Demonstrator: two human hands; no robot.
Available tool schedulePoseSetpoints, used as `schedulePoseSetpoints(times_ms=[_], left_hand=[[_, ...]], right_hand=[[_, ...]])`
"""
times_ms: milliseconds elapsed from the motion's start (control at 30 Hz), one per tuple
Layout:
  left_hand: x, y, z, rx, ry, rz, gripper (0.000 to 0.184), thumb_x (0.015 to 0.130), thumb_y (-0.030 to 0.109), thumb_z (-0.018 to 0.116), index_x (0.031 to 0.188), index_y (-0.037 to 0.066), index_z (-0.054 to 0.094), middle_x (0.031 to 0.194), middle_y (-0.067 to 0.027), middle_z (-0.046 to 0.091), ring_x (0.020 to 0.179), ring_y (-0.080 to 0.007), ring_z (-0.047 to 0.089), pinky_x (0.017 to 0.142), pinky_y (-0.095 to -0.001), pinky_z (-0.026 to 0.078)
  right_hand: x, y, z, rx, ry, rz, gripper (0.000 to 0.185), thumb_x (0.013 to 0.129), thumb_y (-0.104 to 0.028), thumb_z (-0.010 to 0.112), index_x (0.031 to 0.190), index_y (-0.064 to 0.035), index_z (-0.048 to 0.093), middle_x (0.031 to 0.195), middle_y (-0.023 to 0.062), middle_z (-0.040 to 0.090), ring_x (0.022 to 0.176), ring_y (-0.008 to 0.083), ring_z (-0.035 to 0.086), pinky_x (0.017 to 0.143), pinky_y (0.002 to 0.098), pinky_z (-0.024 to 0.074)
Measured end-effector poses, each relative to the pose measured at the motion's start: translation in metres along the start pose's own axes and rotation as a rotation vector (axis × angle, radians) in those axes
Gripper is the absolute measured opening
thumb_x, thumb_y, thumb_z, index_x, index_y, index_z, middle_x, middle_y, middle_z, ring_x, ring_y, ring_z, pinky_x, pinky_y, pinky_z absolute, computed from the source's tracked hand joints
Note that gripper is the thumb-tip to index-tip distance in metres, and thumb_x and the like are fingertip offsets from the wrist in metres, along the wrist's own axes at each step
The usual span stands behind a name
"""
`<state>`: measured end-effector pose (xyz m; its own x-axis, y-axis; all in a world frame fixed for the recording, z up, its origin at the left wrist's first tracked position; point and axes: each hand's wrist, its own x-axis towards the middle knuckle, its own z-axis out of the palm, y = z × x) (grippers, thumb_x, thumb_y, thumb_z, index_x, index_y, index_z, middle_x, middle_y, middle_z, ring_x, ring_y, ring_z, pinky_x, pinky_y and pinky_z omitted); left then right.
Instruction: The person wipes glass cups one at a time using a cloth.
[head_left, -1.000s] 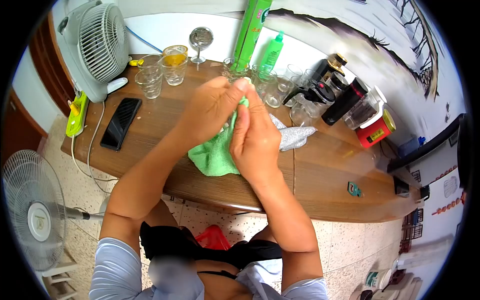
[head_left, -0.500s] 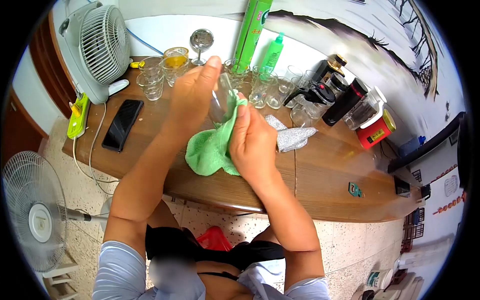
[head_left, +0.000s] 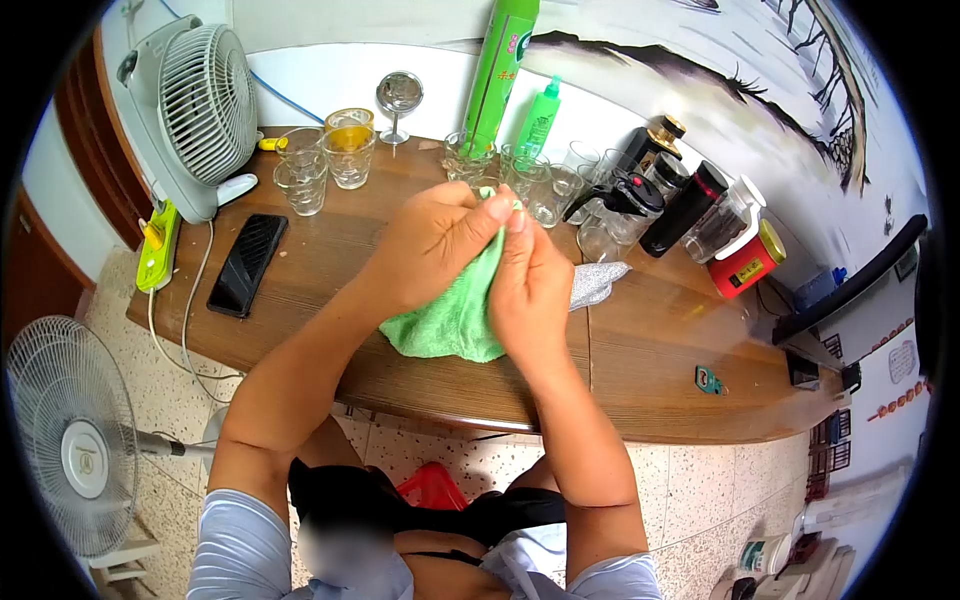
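Both my hands meet above the table, closed around a green cloth (head_left: 455, 325). My left hand (head_left: 425, 245) wraps over its upper left side, thumb against the cloth's top. On the other side my right hand (head_left: 532, 285) grips the cloth, its thumb close to the left one. The cloth's lower part hangs down toward the tabletop. No drinking glass shows between my hands now; any glass there is hidden by fingers and cloth. Just behind them stand several clear glasses (head_left: 545, 200). A silvery grey cloth (head_left: 597, 284) lies to the right, partly covered by my right hand.
On the wooden table (head_left: 660, 350) are more glasses (head_left: 302, 188), a phone (head_left: 247, 265), a small mirror (head_left: 399, 95), a box fan (head_left: 205, 105) and a green pump bottle (head_left: 538, 120). A glass pot (head_left: 620, 205), black flask (head_left: 685, 210) and red tin (head_left: 747, 260) stand right.
My left hand has come down and right to meet my right hand at the cloth. The clear glass seen between them before is now hidden. The view has shifted slightly.
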<state>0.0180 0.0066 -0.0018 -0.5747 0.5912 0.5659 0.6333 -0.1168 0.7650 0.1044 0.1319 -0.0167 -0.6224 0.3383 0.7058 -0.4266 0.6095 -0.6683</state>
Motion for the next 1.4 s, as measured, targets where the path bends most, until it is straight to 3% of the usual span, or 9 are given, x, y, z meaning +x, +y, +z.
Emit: schedulePoseSetpoints(times_ms=[100, 267, 367, 500, 533, 833, 1233, 1333, 1400], left_hand=[[0.000, -0.001, 0.003, -0.042, 0.056, 0.129, 0.040, 0.114, 0.031, 0.054, 0.091, -0.001, 0.062, 0.083, -0.0025, 0.052, 0.078, -0.0111, 0.049, 0.069, -0.0321, 0.042], [0.000, 0.009, -0.001, -0.073, 0.239, 0.081, 0.045, 0.113, 0.032, 0.055, 0.083, -0.001, 0.064, 0.080, -0.0027, 0.054, 0.074, -0.0113, 0.048, 0.065, -0.0334, 0.041], [0.002, -0.001, -0.013, -0.017, 0.323, -0.074, 0.050, 0.112, 0.045, 0.050, 0.086, 0.006, 0.065, 0.068, 0.0056, 0.045, 0.063, -0.0061, 0.041, 0.057, -0.0270, 0.035], [0.010, -0.005, -0.017, -0.201, 0.422, -0.250, 0.056, 0.110, 0.055, 0.051, 0.078, 0.010, 0.064, 0.059, 0.0082, 0.042, 0.050, -0.0046, 0.036, 0.047, -0.0251, 0.027], [0.011, 0.002, -0.012, -0.231, 0.454, -0.269, 0.058, 0.109, 0.057, 0.052, 0.076, 0.010, 0.063, 0.059, 0.0077, 0.042, 0.047, -0.0048, 0.037, 0.043, -0.0262, 0.024], [0.005, 0.000, -0.008, -0.156, 0.367, -0.317, 0.055, 0.111, 0.052, 0.052, 0.077, 0.010, 0.062, 0.065, 0.0067, 0.041, 0.056, -0.0044, 0.036, 0.050, -0.0248, 0.028], [-0.001, 0.010, 0.000, 0.043, 0.091, 0.125, 0.048, 0.114, 0.042, 0.048, 0.096, 0.002, 0.067, 0.078, 0.0017, 0.054, 0.064, -0.0058, 0.046, 0.057, -0.0231, 0.035], [-0.002, 0.010, 0.008, 0.076, 0.032, 0.240, 0.046, 0.114, 0.041, 0.047, 0.099, 0.002, 0.067, 0.078, 0.0031, 0.053, 0.069, -0.0053, 0.046, 0.060, -0.0221, 0.035], [-0.001, 0.008, 0.011, 0.100, 0.031, 0.249, 0.047, 0.114, 0.042, 0.048, 0.099, 0.002, 0.068, 0.081, 0.0030, 0.054, 0.073, -0.0055, 0.047, 0.063, -0.0226, 0.035]], right_hand=[[0.003, 0.011, -0.003, 0.265, -0.074, 0.179, 0.049, 0.117, -0.032, 0.044, 0.130, 0.0070, 0.069, 0.109, 0.0198, 0.078, 0.095, 0.0218, 0.075, 0.085, 0.0353, 0.0582], [-0.002, 0.031, 0.010, 0.561, -0.184, 0.376, 0.049, 0.118, -0.036, 0.041, 0.097, -0.0015, 0.068, 0.072, 0.0011, 0.064, 0.069, 0.0138, 0.059, 0.065, 0.0357, 0.0489], [-0.008, 0.035, 0.021, 0.440, -0.135, 0.289, 0.048, 0.117, -0.037, 0.043, 0.097, -0.0006, 0.067, 0.070, 0.0083, 0.061, 0.066, 0.0163, 0.058, 0.064, 0.0368, 0.0482], [-0.006, 0.001, 0.004, 0.072, -0.150, 0.088, 0.039, 0.116, -0.031, 0.042, 0.104, -0.0009, 0.064, 0.078, 0.0242, 0.063, 0.073, 0.0412, 0.066, 0.071, 0.0488, 0.0511], [-0.005, -0.005, -0.001, 0.108, -0.167, -0.007, 0.032, 0.113, -0.026, 0.049, 0.118, 0.0030, 0.062, 0.094, 0.0283, 0.067, 0.086, 0.0483, 0.067, 0.076, 0.0533, 0.0523], [-0.015, 0.004, 0.007, -0.067, -0.137, -0.254, 0.064, 0.105, -0.021, 0.063, 0.153, 0.0106, 0.034, 0.123, 0.0295, 0.059, 0.106, 0.0491, 0.062, 0.090, 0.0507, 0.0539], [-0.001, 0.019, 0.001, 0.384, -0.099, 0.201, 0.045, 0.114, -0.032, 0.047, 0.123, 0.0069, 0.068, 0.094, 0.0287, 0.071, 0.085, 0.0427, 0.068, 0.081, 0.0455, 0.0538], [0.004, 0.033, 0.003, 0.521, -0.134, 0.246, 0.046, 0.114, -0.034, 0.046, 0.122, 0.0053, 0.069, 0.100, 0.0273, 0.072, 0.090, 0.0376, 0.070, 0.085, 0.0433, 0.0537], [0.006, 0.036, 0.002, 0.581, -0.201, 0.307, 0.046, 0.116, -0.033, 0.044, 0.133, 0.0044, 0.066, 0.115, 0.0167, 0.072, 0.105, 0.0241, 0.067, 0.097, 0.0365, 0.0508]])
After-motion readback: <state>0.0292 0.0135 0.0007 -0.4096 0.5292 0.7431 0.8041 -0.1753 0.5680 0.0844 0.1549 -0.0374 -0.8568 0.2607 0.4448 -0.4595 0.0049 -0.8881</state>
